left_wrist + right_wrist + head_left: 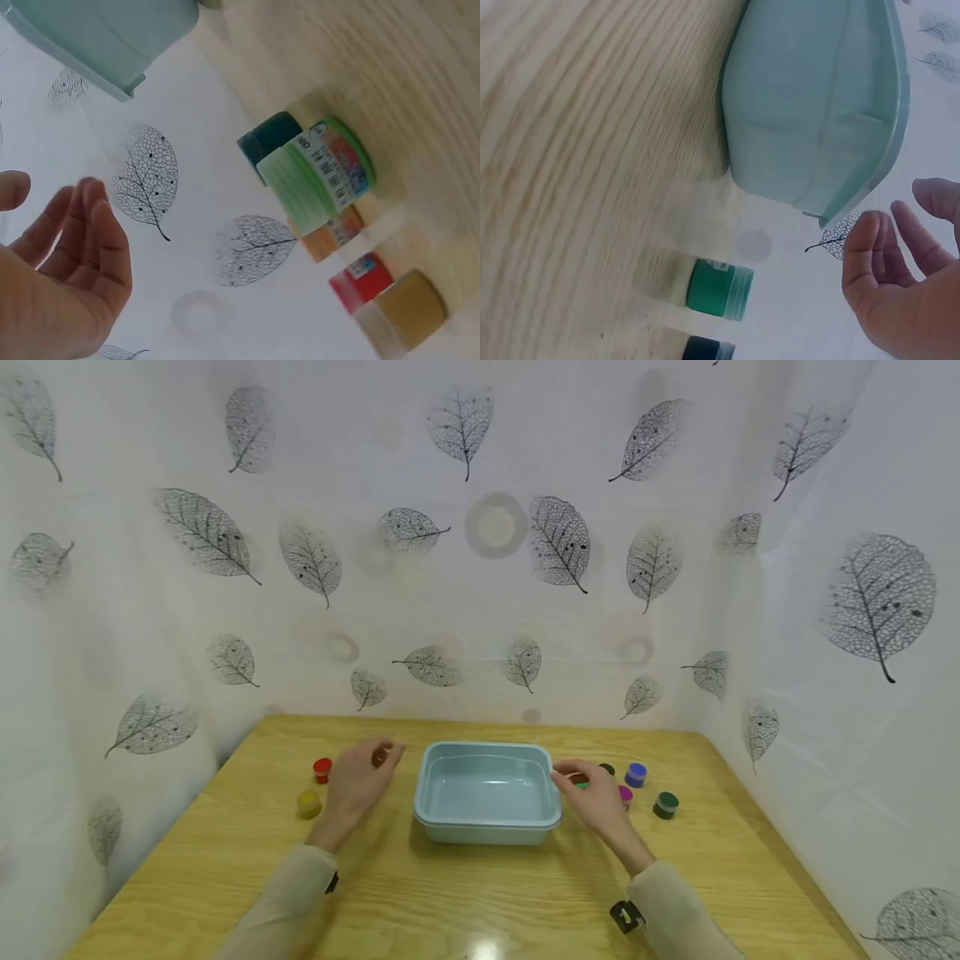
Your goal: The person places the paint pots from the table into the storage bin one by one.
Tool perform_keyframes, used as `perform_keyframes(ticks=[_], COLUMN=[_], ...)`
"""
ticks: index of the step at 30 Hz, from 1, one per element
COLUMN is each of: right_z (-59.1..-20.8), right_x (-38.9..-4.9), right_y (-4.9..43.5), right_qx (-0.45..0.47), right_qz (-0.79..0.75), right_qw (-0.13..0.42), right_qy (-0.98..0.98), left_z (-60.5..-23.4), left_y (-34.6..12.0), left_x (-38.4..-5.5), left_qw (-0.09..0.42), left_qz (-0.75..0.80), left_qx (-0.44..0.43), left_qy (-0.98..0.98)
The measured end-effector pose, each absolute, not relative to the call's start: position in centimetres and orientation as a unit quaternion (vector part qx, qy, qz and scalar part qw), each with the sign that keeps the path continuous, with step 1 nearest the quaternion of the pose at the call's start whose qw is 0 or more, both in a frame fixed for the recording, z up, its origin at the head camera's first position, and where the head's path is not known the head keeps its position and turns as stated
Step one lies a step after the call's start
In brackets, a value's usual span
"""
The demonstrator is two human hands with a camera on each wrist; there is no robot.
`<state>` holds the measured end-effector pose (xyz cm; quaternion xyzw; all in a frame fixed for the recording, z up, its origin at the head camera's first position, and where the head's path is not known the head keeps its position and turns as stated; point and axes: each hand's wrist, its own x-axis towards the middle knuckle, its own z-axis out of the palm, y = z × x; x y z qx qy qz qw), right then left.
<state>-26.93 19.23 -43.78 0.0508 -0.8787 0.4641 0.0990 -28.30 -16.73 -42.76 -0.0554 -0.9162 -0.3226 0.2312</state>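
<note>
A light blue plastic bin [487,833] stands on the table between both hands. Left of it my left hand [360,783] is held up with loosely bent fingers, apart from the bin; in the left wrist view nothing is in that hand [79,262]. My right hand [598,800] is by the bin's right rim, its fingers also bent and holding nothing. From the right wrist view, the right hand's fingertips [866,229] are close to the rim; whether they touch it I cannot tell. The bin looks bare inside.
Small paint jars stand on both sides: red [322,770], yellow [309,804], and in the left wrist view light green [319,172]; on the right blue [636,774], magenta [626,797] and dark green [665,805]. A leaf-patterned curtain [480,610] surrounds the table.
</note>
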Motion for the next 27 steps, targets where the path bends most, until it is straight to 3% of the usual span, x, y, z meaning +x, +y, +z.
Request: perform_keyframes(ticks=[3, 9, 20, 27], right_z=[-43.9, -44.1, -44.9, -45.4], right_x=[-27.0, -26.6, -26.1, -26.1], right_y=[19.3, 19.6, 20.4, 21.3], right_qx=[0.038, 0.02, 0.019, 0.043], right_qz=[0.514, 0.585, 0.633, 0.653], right_qw=[0.068, -0.006, -0.069, -0.114], right_qy=[-0.855, -0.811, -0.771, -0.748], left_z=[-43.1, -43.2, -44.0, -45.1], left_y=[-17.5, -19.6, -23.2, -24.0], left_x=[-28.4, -28.5, -28.4, -28.1], left_qw=[0.209, 0.098, -0.026, -0.053], left_qz=[-0.391, -0.528, -0.557, -0.533], left_qx=[-0.046, -0.01, 0.015, 0.009], left_qy=[-0.895, -0.844, -0.83, -0.845])
